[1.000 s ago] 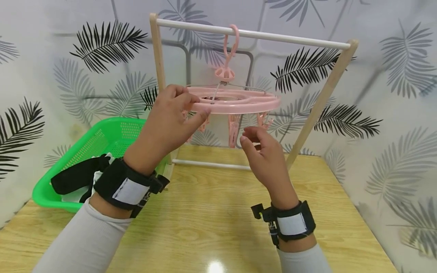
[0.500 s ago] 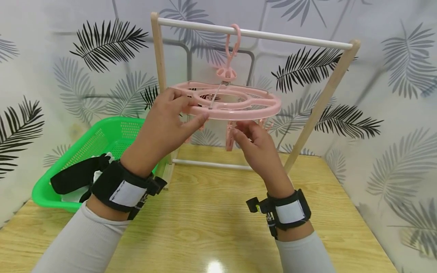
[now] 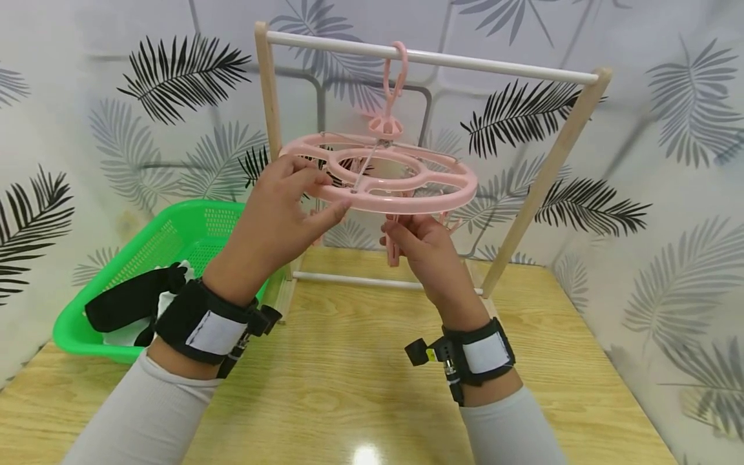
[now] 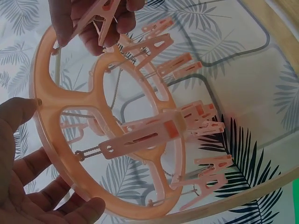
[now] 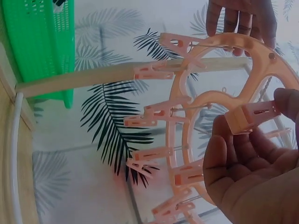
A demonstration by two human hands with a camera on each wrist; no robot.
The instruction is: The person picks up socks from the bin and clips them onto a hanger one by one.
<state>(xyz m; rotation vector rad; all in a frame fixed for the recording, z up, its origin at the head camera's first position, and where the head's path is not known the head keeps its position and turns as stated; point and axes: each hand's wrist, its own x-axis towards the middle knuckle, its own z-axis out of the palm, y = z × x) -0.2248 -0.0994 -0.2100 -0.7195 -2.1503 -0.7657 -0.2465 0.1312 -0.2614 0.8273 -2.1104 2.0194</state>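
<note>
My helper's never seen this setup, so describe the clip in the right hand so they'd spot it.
Find the rack standing on the table; a round pink hanger hooks over its top bar. Below the hanger's near edge, the right hand pinches one pink clip. It's the only clip held in fingers; the other clips just hang.

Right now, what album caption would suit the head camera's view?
Left hand holds a hanging pink clip hanger, right hand pinches one clip, green basket to the left.
</note>
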